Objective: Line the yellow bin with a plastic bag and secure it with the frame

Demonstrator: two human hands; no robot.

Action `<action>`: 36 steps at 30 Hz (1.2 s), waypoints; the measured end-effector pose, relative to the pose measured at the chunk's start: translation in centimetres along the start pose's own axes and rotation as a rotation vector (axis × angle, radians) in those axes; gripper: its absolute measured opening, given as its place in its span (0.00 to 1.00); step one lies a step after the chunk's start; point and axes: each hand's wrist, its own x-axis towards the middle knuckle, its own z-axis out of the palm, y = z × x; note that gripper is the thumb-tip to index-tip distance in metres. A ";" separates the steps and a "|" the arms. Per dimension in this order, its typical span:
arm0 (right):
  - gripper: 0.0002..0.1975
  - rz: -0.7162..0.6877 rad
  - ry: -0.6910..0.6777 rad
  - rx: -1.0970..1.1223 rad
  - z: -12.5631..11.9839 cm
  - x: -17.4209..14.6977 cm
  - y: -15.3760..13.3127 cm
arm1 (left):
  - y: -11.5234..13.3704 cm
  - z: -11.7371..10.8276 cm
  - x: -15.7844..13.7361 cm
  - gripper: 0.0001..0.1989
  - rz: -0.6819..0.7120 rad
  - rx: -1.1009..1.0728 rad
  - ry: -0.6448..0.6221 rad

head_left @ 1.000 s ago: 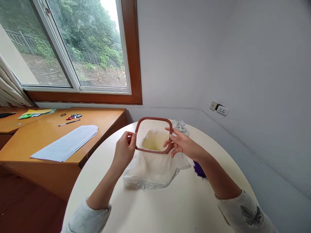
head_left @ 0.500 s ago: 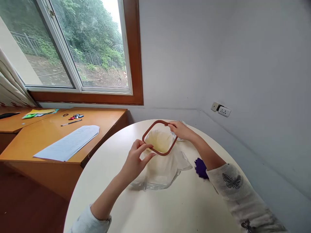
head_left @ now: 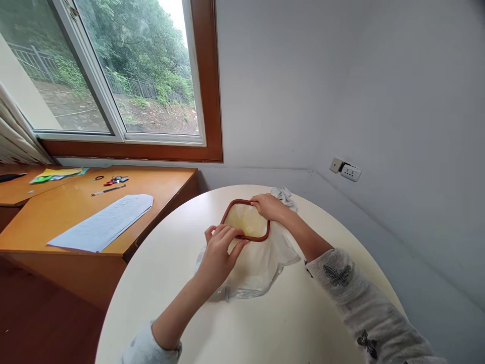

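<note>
The brown ring point(head_left: 261, 238) is at the mouth of a pale container point(head_left: 246, 221), which stands on the white round table point(head_left: 265, 333). A clear plastic bag point(head_left: 255, 292) already lines this container, and its loose skirt hangs outside over the walls and spreads on the table. The left hand point(head_left: 219, 251) holds the near edge of the ring, with the thumb and the fingers only a narrow space apart. The right hand point(head_left: 270, 206) is curled over the far right corner and grips it (its thumb is hidden, so I cannot tell how firmly).

In my judgement, the lining is done and the ring is roughly in place, but not yet released. Whether it is seated all around, I cannot tell. Behind the right hand lies a crumpled whitish piece point(head_left: 286, 197).
</note>
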 end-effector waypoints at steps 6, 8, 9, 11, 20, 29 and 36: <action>0.16 0.009 -0.017 -0.056 0.3 0.4 0.4 | -0.3 -0.1 0.2 0.04 0.028 -0.008 -0.017; 0.15 0.011 -0.023 -0.074 0.1 0.3 0.4 | -0.4 -0.2 0.2 0.04 0.032 -0.022 -0.027; 0.15 0.012 -0.026 -0.082 0.1 0.3 0.4 | -0.5 -0.2 0.3 0.04 0.036 -0.031 -0.034; 0.16 0.016 -0.031 -0.096 0.0 0.1 0.3 | -0.6 -0.3 0.2 0.04 0.045 -0.045 -0.042; 0.14 0.051 -0.039 -0.142 1.2 0.2 0.1 | -1.2 0.2 -0.4 0.05 0.071 -0.068 -0.040; 0.15 0.079 -0.027 -0.111 1.9 0.3 0.3 | -1.0 1.1 -0.9 0.07 0.070 -0.078 0.030; 0.18 0.055 0.180 -0.093 -0.8 -2.5 -1.1 | -1.7 0.7 -1.8 0.15 -0.048 -0.277 0.075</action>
